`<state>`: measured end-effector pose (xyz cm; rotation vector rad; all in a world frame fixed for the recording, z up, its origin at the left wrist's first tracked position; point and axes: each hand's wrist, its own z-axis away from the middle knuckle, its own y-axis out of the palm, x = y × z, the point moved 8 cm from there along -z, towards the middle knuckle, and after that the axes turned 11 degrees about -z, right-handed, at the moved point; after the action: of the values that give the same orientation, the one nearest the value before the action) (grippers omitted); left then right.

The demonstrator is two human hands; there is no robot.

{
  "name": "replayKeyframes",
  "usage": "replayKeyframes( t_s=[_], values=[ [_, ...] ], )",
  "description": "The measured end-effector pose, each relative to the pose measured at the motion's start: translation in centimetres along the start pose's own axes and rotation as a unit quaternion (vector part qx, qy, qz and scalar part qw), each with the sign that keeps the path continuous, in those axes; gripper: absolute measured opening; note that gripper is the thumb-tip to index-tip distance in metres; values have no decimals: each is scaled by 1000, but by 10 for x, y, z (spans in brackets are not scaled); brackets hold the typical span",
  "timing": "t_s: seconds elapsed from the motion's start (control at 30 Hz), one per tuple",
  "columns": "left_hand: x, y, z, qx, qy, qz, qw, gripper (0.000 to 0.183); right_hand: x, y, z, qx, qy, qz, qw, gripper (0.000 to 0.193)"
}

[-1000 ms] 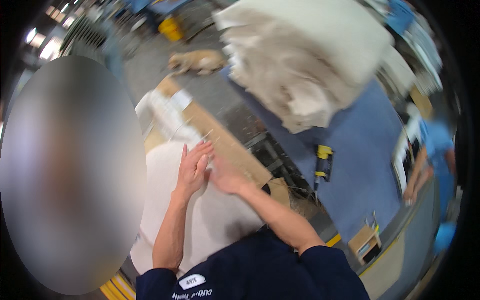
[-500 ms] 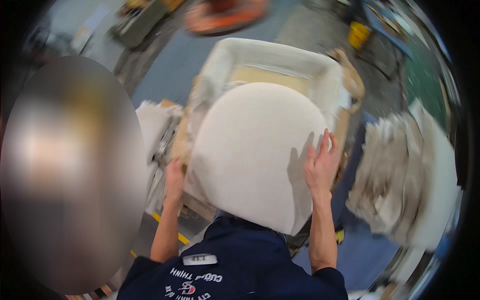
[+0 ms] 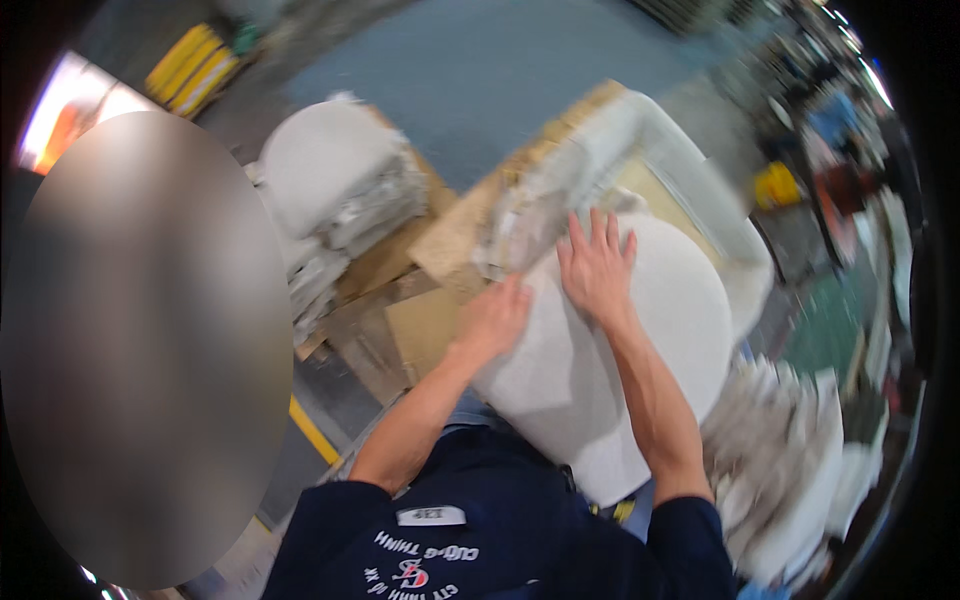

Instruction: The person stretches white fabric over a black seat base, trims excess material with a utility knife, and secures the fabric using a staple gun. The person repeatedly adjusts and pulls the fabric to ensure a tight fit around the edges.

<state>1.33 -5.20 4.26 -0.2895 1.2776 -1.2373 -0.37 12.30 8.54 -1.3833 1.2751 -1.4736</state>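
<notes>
A white fabric-covered padded panel (image 3: 660, 330), rounded at its far end and narrower near my body, lies tilted in front of me. It partly covers an armchair-like padded shell (image 3: 690, 150) with white walls and a cream inside. At the panel's left edge my left hand (image 3: 495, 318) is closed, fingers curled onto the rim; its fingertips are partly hidden and blurred. Flat on the panel's far left part rests my right hand (image 3: 598, 268), its fingers spread.
Left of the shell is a stack of white rounded padded pieces (image 3: 335, 170) on brown board. Cardboard sheets (image 3: 425, 325) lie by my left forearm. A pile of whitish fabric (image 3: 770, 440) stands at my right. Farther right is a yellow container (image 3: 776, 186). A blurred oval covers the left side.
The view has turned, so the panel and shell sit farther right. My right hand has gone from the panel's right side to its far left part. My left hand stays at the left edge.
</notes>
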Motion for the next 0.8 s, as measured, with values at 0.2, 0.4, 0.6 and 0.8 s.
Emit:
replayKeyframes(
  t_s=[0.2,0.4,0.6,0.8],
  values=[
    [14,-10,-17,-19,44,18,999,58,-201,-54,25,-8,381,-24,924,64],
    [14,-4,-31,25,91,68,993,59,-342,-33,279,-130,552,-189,802,76],
    [27,-12,-45,44,119,100,987,55,-204,36,407,-276,643,-557,448,83],
    [28,-1,-63,41,154,137,978,53,-144,71,426,-211,556,-744,304,57]
  ],
)
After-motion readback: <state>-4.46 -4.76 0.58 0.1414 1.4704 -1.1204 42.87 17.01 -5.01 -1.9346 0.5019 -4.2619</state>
